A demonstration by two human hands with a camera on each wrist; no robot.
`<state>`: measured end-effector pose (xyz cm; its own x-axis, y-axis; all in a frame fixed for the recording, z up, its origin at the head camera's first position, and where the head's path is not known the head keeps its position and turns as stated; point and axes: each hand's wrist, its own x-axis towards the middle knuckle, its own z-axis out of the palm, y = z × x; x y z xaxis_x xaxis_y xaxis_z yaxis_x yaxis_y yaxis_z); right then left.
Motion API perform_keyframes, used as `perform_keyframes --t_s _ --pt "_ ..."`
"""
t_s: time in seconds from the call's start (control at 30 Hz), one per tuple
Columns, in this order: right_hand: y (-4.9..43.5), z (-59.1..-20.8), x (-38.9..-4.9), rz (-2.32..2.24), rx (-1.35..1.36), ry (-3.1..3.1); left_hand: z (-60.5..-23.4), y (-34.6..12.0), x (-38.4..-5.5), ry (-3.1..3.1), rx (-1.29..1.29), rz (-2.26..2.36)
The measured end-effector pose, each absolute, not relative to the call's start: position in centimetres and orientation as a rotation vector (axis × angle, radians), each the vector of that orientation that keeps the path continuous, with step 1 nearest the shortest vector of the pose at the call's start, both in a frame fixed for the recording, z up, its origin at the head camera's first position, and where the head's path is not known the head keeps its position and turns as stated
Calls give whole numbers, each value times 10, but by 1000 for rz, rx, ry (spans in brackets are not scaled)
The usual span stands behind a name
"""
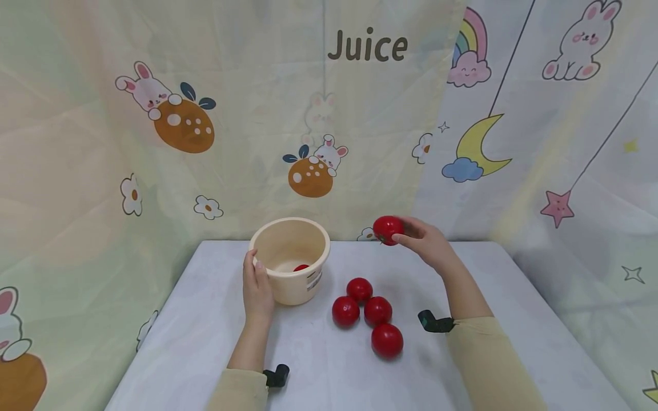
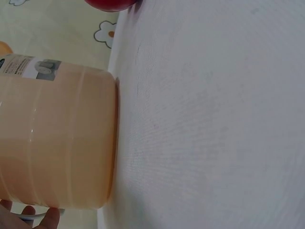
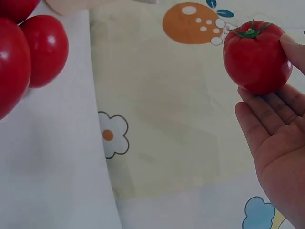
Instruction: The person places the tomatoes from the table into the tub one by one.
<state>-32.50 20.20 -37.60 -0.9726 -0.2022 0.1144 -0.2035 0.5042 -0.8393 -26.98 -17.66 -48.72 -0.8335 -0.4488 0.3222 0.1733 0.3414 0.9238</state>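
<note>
A cream plastic bucket [image 1: 290, 285] stands upright at the back left of the table. My left hand [image 1: 257, 291] holds its left side near the rim; fingertips also show beside the bucket wall [image 2: 57, 138] in the left wrist view. Inside the bucket, part of a red tomato [image 1: 301, 267] is visible. My right hand [image 1: 425, 242] pinches a red tomato [image 1: 388, 229] between thumb and fingers, up above the table's back right. Its green calyx shows on the tomato [image 3: 257, 59] in the right wrist view. Several red tomatoes [image 1: 377, 311] lie grouped between the hands.
The table [image 1: 313, 365] has a white cover. Behind it hangs a printed cloth [image 1: 247, 171] with rabbits, fruit and the word Juice. Dark wrist-mounted pieces [image 1: 436, 322] sit at both sleeves. The bucket carries a label [image 1: 314, 278].
</note>
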Motion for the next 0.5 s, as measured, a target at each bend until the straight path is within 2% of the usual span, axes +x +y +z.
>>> perform_keyframes --t_s 0.5 --pt "162 -364 -336 1598 444 -2706 -487 -177 -270 -2068 227 -1525"
